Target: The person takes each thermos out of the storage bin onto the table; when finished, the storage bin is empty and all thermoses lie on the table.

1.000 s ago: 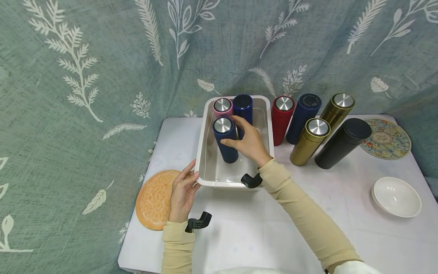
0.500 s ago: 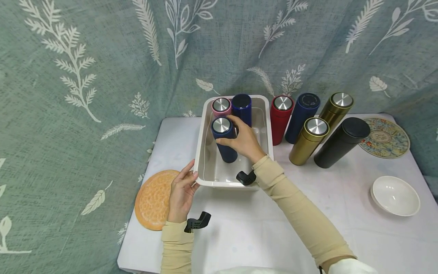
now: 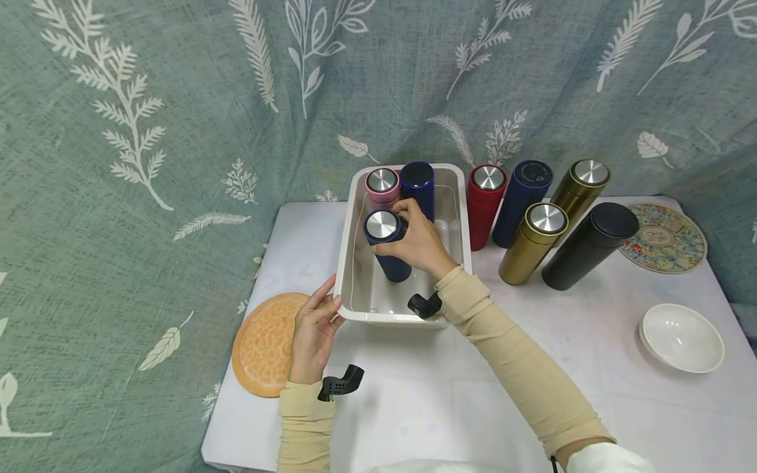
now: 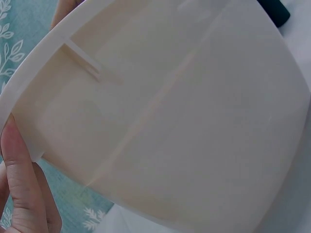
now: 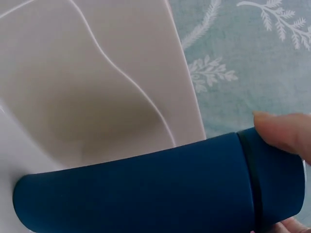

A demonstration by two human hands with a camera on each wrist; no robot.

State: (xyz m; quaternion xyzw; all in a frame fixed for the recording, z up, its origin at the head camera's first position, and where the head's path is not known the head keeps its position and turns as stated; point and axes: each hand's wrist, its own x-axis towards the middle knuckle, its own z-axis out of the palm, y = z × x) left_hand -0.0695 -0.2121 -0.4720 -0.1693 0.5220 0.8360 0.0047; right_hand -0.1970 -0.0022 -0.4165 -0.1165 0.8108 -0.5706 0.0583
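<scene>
In the head view my right hand point(image 3: 416, 240) holds a navy blue thermos point(image 3: 395, 266) around its steel-topped lid. The thermos stands inside a white plastic bin point(image 3: 355, 276), near its left wall. Seen from the right wrist, the same blue thermos point(image 5: 141, 184) has thumb and fingers on opposite sides of its lid. My left hand point(image 3: 316, 332) grips the bin's near left corner; its thumb point(image 4: 19, 170) lies against the rim in the left wrist view. Behind the held thermos, a pink thermos point(image 3: 383, 187) and a glossy dark blue thermos point(image 3: 418, 187) stand in the bin.
Right of the bin stand thermoses: red point(image 3: 485, 210), blue point(image 3: 522, 203), two gold point(image 3: 526, 253) and black point(image 3: 582, 253). A patterned round mat point(image 3: 668, 240) and a white bowl point(image 3: 683, 338) lie farther right. An orange round mat point(image 3: 266, 348) lies left.
The lid end of the held navy thermos has sunk slightly toward me, showing more of the pink thermos. My right hand has shifted slightly left; the left hand stays at the bin's corner.
</scene>
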